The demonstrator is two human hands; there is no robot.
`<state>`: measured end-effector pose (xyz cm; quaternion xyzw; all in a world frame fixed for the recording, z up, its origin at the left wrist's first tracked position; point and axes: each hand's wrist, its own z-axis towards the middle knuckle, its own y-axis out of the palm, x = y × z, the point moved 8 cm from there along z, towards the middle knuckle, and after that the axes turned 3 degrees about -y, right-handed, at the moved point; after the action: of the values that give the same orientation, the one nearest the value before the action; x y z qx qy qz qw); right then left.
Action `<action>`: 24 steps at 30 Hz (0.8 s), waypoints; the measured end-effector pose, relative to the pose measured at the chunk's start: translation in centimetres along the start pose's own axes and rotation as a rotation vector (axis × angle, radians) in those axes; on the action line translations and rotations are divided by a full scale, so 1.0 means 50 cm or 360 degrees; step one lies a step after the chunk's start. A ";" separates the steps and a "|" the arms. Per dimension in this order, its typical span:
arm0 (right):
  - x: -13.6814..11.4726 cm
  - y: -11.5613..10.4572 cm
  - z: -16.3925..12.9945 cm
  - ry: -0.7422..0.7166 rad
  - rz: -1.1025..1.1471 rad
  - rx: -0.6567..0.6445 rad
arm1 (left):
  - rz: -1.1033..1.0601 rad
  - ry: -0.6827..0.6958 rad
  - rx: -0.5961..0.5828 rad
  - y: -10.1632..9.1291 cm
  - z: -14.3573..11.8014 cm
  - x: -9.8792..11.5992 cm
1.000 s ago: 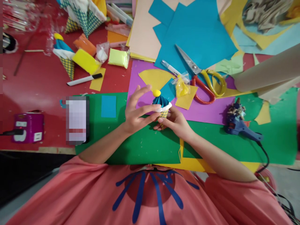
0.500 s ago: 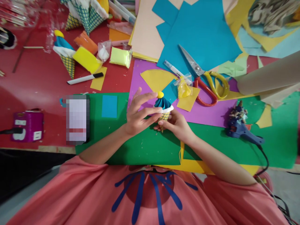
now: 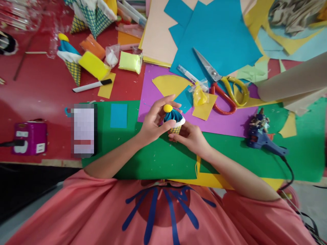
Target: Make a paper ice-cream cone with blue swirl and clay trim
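Observation:
Between my hands is a small craft ice cream cone (image 3: 173,116). It has a yellow cone with a blue grid, a white rim, a dark blue swirl and a yellow ball on top. My right hand (image 3: 192,137) pinches the lower part of the cone, hiding its tip. Around the swirl curves my left hand (image 3: 153,124), its thumb against the front by the white rim and its fingers behind. Just beyond lie a yellow paper fan shape (image 3: 168,85) and a bag of yellow clay (image 3: 199,96) on purple paper (image 3: 222,124).
Red-and-yellow-handled scissors (image 3: 217,80) lie behind on blue paper (image 3: 217,37). A blue glue gun (image 3: 263,136) with a cord rests at right, near a paper roll (image 3: 293,81). Another finished cone (image 3: 70,59), clay packs and a marker (image 3: 92,85) are at left, beyond a blurred phone (image 3: 84,131).
My left hand has closed in around the swirl, its thumb now on the front. The cone has tilted to the left, and its tip is now covered.

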<state>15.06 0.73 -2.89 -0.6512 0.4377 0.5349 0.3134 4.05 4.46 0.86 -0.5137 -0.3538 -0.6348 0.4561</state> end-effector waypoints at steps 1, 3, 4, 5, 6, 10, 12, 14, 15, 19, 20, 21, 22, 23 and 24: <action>-0.001 0.000 0.001 0.0002 0.0021 0.0003 | -0.0006 -0.0011 -0.0002 0.000 -0.001 -0.001; -0.002 0.000 0.002 0.0024 0.0097 0.0003 | -0.0048 -0.0033 -0.0020 -0.001 -0.001 -0.004; -0.002 0.000 0.002 0.0050 0.0151 0.0003 | -0.0071 -0.0033 -0.0022 -0.003 -0.002 -0.005; -0.002 0.000 0.003 0.0081 0.0213 0.0004 | -0.0075 -0.0014 -0.0011 -0.006 -0.002 -0.004; -0.001 0.000 0.003 0.0113 0.0275 0.0004 | -0.0037 0.0026 0.0009 -0.010 -0.003 0.000; 0.001 -0.003 0.004 0.0189 0.0415 0.0037 | 0.0462 0.0385 0.0081 -0.020 -0.012 0.038; 0.004 -0.003 0.003 0.0214 0.0412 0.0042 | 0.0661 0.0517 0.0077 -0.016 -0.017 0.050; 0.006 -0.003 0.003 0.0226 0.0393 0.0033 | 0.0768 0.0567 0.0071 -0.015 -0.018 0.055; 0.007 -0.002 0.003 0.0225 0.0386 0.0023 | 0.0820 0.0588 0.0066 -0.014 -0.018 0.057; 0.006 -0.001 0.003 0.0208 0.0446 0.0001 | 0.1152 0.0752 0.0066 -0.006 -0.022 0.073; 0.005 -0.001 0.004 0.0209 0.0467 -0.0004 | 0.1228 0.0803 0.0061 -0.003 -0.024 0.077; 0.004 -0.002 0.004 0.0212 0.0484 -0.0009 | 0.1283 0.0839 0.0051 -0.001 -0.026 0.079; 0.003 -0.002 0.005 0.0215 0.0494 -0.0015 | 0.1317 0.0855 0.0039 0.002 -0.026 0.080; 0.002 -0.003 0.005 0.0213 0.0500 -0.0023 | 0.1334 0.0853 0.0026 0.003 -0.026 0.079; 0.000 -0.003 0.006 0.0209 0.0503 -0.0028 | 0.1343 0.0837 0.0022 0.004 -0.026 0.078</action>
<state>15.08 1.04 -2.95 -0.6105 0.5496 0.5376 0.1904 3.59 2.38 4.38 -0.4317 0.0079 -0.5005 0.7503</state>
